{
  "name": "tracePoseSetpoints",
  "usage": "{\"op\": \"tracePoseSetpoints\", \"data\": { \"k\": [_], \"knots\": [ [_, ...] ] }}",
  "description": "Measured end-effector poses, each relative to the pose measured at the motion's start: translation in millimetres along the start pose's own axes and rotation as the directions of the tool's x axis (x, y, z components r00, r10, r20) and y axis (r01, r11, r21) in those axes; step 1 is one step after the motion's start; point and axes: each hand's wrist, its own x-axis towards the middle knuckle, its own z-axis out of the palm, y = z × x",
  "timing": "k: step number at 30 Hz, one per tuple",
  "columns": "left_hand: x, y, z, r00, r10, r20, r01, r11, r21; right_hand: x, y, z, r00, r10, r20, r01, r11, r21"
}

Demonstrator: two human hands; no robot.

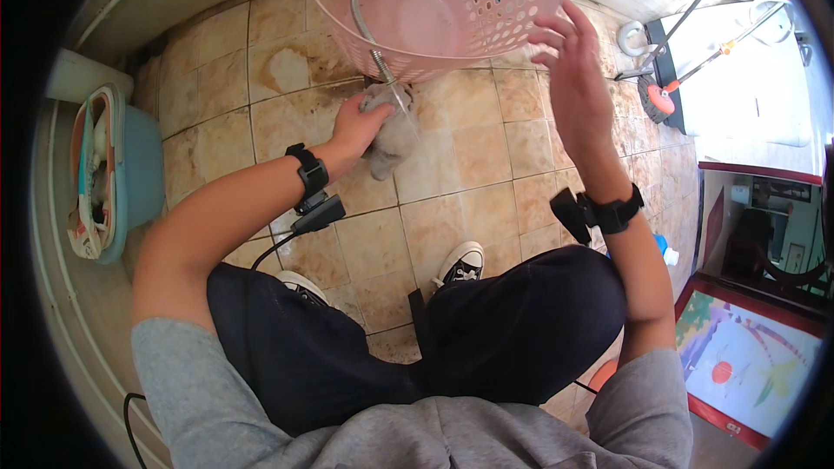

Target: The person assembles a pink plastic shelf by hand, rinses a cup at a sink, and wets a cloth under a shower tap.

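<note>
My left hand [354,128] is closed on a crumpled grey cloth [393,143] just above the tiled floor. Right in front of the cloth hangs the end of a flexible metal hose [363,22], and a thin clear streak like water runs from it over the cloth. Beyond it stands a pink plastic basket [408,54] with a perforated side. My right hand [578,78] is raised beside the basket's right side, fingers apart and holding nothing. Its fingertips overlap the basket's edge in view; whether they touch it I cannot tell.
A blue-grey bin [139,169] with a bag in it stands at the left wall. On the right are a long-handled brush with a red head [660,100], a white panel [751,78] and a dark red cabinet [756,274]. Brown stains mark the floor tiles [460,161].
</note>
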Motion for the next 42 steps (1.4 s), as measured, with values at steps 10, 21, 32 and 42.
{"op": "tracePoseSetpoints", "data": {
  "k": [10,21,32,42],
  "knots": [
    [8.9,-8.5,16.0,0.996,-0.023,0.082,0.022,1.000,0.004,-48.0,-48.7,-106.5,0.965,0.037,-0.259,-0.102,0.964,-0.244],
    [0.2,-3.4,19.9,0.985,-0.049,0.164,0.044,0.999,0.032,-222.9,-10.4,-114.8,0.798,0.594,-0.098,-0.584,0.803,0.116],
    [-14.2,8.0,15.4,0.985,-0.090,0.147,0.083,0.995,0.056,-181.7,-7.4,-69.0,0.748,0.660,0.065,-0.663,0.744,0.083],
    [-24.9,30.3,6.5,0.955,-0.115,0.274,0.104,0.993,0.056,-86.2,15.3,-57.0,0.661,0.685,0.304,-0.658,0.725,-0.204]
  ]
}}
